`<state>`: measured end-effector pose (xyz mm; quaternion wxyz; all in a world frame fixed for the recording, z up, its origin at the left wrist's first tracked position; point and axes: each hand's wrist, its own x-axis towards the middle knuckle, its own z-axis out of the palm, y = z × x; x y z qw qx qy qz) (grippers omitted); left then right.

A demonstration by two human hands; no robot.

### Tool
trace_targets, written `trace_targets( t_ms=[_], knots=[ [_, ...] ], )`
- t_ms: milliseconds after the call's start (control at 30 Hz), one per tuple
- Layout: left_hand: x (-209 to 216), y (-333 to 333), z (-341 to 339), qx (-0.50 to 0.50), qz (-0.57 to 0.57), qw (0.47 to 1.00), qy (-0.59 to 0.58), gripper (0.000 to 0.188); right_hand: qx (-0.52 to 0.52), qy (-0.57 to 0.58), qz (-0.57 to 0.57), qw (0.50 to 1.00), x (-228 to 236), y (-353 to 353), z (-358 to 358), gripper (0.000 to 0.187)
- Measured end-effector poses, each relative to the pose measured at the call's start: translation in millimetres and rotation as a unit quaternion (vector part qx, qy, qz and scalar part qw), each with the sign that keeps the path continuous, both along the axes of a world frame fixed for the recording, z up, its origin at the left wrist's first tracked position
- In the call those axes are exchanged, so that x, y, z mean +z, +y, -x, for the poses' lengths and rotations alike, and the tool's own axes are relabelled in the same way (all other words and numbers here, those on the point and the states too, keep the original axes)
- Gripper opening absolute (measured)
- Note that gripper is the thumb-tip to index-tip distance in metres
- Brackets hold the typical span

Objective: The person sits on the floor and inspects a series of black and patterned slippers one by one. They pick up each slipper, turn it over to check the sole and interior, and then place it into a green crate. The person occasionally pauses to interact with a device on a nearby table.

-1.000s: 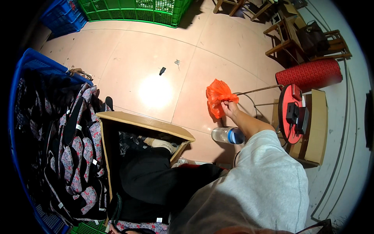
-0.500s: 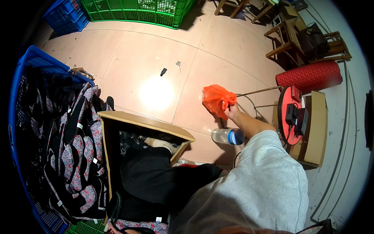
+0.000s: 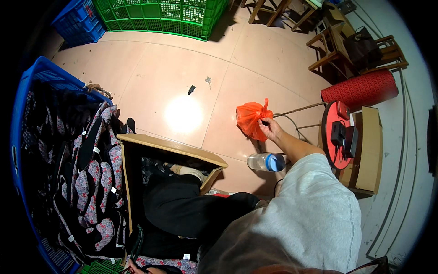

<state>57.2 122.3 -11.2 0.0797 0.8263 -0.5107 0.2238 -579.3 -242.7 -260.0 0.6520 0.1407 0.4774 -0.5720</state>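
Note:
My right hand [image 3: 272,129] is closed in a pinch at the gathered top of an orange-red plastic bag [image 3: 250,119]. The bag bulges below the fingers, and its contents are hidden. Just nearer than the bag is a clear bottle [image 3: 258,161] with a blue lid, apart from the hand. At the lower left edge shows part of my left hand [image 3: 142,269], its fingers bent beside dark fabric and a floral-patterned piece [image 3: 157,262]. What it grips is hidden.
A blue crate [image 3: 43,68] full of black and floral fabric pieces stands left, beside an open cardboard box [image 3: 173,145]. At right are a round red stool [image 3: 331,150] bearing black devices, a red roll [image 3: 360,89] and wooden stools [image 3: 335,50]. A green crate [image 3: 155,23] stands far off.
My right hand has shifted slightly left and up on the bag, from its side to its gathered top, where a tip now sticks up. The left hand has barely moved.

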Motion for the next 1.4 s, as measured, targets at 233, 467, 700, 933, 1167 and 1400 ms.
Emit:
trace_targets(
  t_ms=[233,467,700,933,1167,1400],
  knots=[
    [9.5,-14.6,15.2,0.015,0.089,0.993,0.074,0.045,0.010,0.022,0.022,0.999,6.2,-2.6,-5.0,0.011],
    [-0.2,-7.0,8.3,0.019,0.115,0.986,0.121,0.045,0.049,0.091,0.063,0.993,-0.5,3.7,1.3,0.009],
    [1.9,-6.1,9.4,0.017,0.102,0.990,0.095,0.045,0.060,0.152,-0.004,0.987,-1.8,0.4,-1.4,0.017],
    [6.5,-9.9,12.3,0.017,0.096,0.993,0.069,0.056,0.084,0.151,-0.058,0.983,-0.4,5.6,-3.5,0.026],
    [32.1,-38.2,33.9,0.024,0.101,0.986,0.134,0.056,0.084,0.209,-0.043,0.973,14.7,3.0,-1.6,0.036],
    [13.6,-15.1,19.3,0.035,0.066,0.993,0.093,0.050,0.045,0.155,-0.002,0.987,24.8,-5.0,-8.9,0.048]
  ],
)
